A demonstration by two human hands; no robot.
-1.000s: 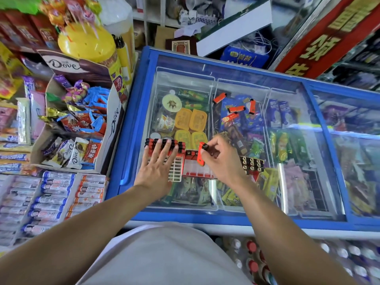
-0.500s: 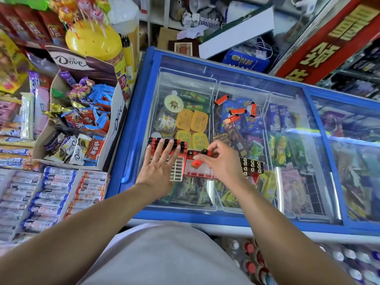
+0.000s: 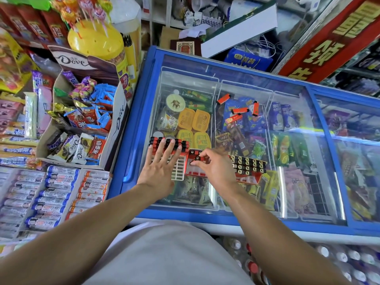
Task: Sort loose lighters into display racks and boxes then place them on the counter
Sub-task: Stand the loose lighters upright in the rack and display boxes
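Head view: we pinch a lighter in our right hand's curled fingertips, over the red rack just beneath it. Our left hand lies flat, fingers spread, on the white rack beside it. Four loose lighters lie well beyond our right hand on the freezer lid.
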